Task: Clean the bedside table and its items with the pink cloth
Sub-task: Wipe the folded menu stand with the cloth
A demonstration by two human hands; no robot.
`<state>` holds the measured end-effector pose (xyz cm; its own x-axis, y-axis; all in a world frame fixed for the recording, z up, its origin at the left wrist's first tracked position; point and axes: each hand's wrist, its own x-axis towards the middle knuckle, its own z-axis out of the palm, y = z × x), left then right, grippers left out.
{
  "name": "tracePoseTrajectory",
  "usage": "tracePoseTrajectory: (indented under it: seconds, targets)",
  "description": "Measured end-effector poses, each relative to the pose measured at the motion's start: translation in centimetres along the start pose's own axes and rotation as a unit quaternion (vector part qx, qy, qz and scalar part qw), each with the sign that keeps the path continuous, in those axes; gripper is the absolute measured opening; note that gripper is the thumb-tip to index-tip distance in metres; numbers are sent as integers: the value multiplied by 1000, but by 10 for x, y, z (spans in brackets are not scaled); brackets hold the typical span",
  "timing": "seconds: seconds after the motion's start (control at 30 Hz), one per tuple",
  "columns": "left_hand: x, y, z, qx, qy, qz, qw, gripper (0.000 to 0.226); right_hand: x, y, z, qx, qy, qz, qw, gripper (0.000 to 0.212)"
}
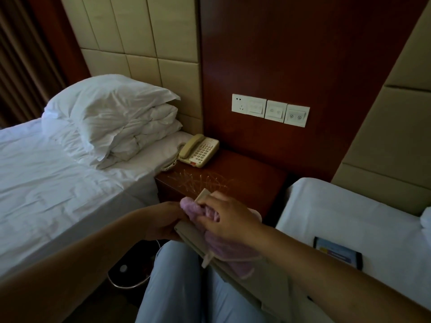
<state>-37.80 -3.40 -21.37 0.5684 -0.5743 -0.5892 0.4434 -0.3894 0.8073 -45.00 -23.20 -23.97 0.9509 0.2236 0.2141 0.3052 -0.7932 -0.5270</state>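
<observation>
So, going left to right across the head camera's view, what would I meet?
Curtain → pillow → telephone → wall switch panel → phone lying on the right bed.

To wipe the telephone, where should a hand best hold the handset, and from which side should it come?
Probably grip the handset at its narrow middle bar, coming from above. It lies flat in the cradle on the left of the telephone, its thicker ends seated, and the coiled cord hangs off the near end.
</observation>
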Motion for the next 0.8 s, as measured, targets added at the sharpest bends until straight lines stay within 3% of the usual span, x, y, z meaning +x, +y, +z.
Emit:
tracePoseTrajectory:
  seconds: [0.2,0.37,0.43,0.5,0.6,0.7,0.8]
  targets:
    - [-7,-8,-15,3,-24,13,1000,39,2,11,13,0,42,-25,999,30]
    - [-5,-18,-18,-6,-93,10,996,61,31,48,11,11,101,205,974,32]
    - [-2,-20,-17,0,-85,6,996,59,34,37,18,22,100,169,980,34]
    - [0,-19,-12,9,-51,6,999,45,28,4,24,54,61,73,994,30]
    - [0,-18,-14,14,-9,16,1000,32,30,-18,25,0,54,-48,997,25]
    - [-6,-20,-19,-2,-76,24,997,61,54,9,5,-40,98,46,993,19]
    - [-7,-27,-18,3,-114,35,993,65,67,26,-5,-49,127,139,981,21]
